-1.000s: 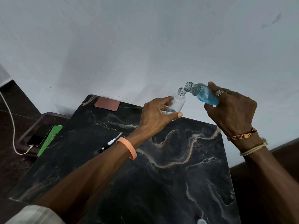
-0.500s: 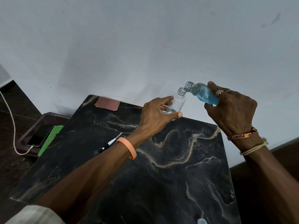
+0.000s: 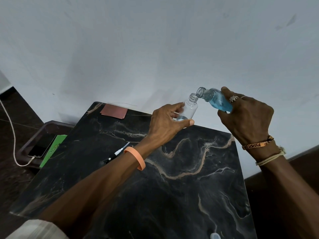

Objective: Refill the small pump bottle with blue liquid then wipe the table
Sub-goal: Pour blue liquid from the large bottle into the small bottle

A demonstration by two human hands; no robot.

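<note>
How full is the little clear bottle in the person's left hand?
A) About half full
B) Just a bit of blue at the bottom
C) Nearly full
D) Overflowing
B: the small bottle in the left hand shows only a thin blue layer at its base.

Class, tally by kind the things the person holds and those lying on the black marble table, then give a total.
Bottles: 2, small clear bottle in the left hand, blue-liquid bottle in the right hand
Pump head with tube: 1
Flat reddish-brown piece: 1
Pale rounded thing, cut off by the frame: 1
Total: 5
</note>
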